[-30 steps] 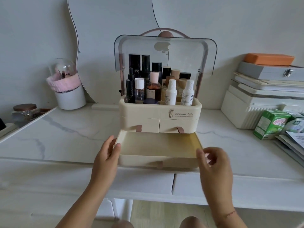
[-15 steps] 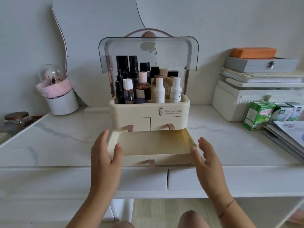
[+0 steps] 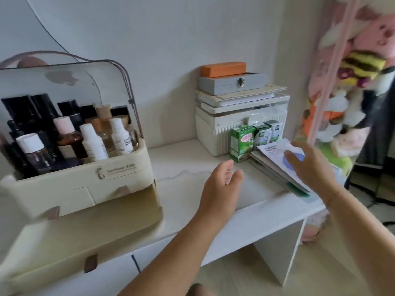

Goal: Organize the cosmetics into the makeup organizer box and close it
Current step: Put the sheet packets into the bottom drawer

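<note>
The cream makeup organizer box (image 3: 70, 186) stands at the left of the white table, its clear lid (image 3: 64, 82) raised. Several bottles (image 3: 92, 142) stand upright in its top tray. Its wide bottom drawer (image 3: 70, 238) is pulled out and looks bare inside. My left hand (image 3: 222, 186) hovers open over the table to the right of the box, holding nothing. My right hand (image 3: 310, 165) is open with fingers spread above a stack of papers (image 3: 277, 165) at the table's right end.
A ribbed white storage box (image 3: 215, 133) at the back right carries a grey latch case (image 3: 230, 82) and an orange block (image 3: 223, 69). Green cartons (image 3: 242, 144) stand before it. Plush toys (image 3: 350, 82) hang at the right beyond the table edge.
Both hands have left the pulled-out drawer and moved right, toward the papers and cartons. The view has swung right, so the organizer now sits at the left.
</note>
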Action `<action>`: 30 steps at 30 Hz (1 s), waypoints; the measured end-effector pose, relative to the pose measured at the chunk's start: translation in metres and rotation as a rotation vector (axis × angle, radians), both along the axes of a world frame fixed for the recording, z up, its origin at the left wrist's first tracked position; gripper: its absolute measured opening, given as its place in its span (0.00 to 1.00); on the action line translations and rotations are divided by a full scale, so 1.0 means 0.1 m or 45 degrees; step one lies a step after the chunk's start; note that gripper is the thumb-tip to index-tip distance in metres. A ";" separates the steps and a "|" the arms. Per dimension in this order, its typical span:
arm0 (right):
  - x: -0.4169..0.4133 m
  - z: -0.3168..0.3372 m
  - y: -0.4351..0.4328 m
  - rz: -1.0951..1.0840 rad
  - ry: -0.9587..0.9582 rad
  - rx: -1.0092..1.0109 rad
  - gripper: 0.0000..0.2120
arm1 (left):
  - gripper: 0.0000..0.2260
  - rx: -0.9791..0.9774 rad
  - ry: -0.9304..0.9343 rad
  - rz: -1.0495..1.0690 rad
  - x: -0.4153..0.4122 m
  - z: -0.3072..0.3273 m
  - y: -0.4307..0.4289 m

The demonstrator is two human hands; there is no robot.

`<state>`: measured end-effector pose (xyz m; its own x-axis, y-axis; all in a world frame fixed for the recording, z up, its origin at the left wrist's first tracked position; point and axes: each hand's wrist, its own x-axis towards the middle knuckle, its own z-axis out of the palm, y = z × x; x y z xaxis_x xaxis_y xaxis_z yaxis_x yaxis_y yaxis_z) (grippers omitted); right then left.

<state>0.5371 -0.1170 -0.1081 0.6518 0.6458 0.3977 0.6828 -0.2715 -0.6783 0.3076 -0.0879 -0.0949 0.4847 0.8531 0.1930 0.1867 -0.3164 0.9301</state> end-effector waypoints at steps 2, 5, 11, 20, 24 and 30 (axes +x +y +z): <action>0.40 -0.04 -0.03 -0.037 -0.018 -0.209 0.22 | 0.20 -0.170 0.036 -0.070 0.34 -0.10 0.02; 0.74 -0.15 -0.07 -0.057 0.054 -0.418 0.25 | 0.24 -0.310 0.136 -0.139 0.73 -0.23 0.04; 0.80 -0.27 -0.12 -0.056 0.070 -0.415 0.18 | 0.15 -0.429 0.181 -0.103 1.16 -0.39 0.10; 0.41 -0.26 -0.15 0.069 -0.055 -0.404 0.23 | 0.11 -0.786 -0.155 0.118 1.43 -0.48 0.23; 0.38 -0.30 -0.15 0.163 -0.032 -0.342 0.23 | 0.13 -0.850 -0.227 0.210 1.45 -0.50 0.30; 0.50 -0.25 -0.15 0.253 0.148 -0.272 0.21 | 0.16 -0.950 -0.295 0.200 1.39 -0.45 0.29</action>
<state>0.5869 -0.1318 -0.1336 0.5375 0.8261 0.1693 0.6578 -0.2851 -0.6971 0.4466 -0.0589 -0.1403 0.3654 0.8520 -0.3749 -0.0469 0.4191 0.9067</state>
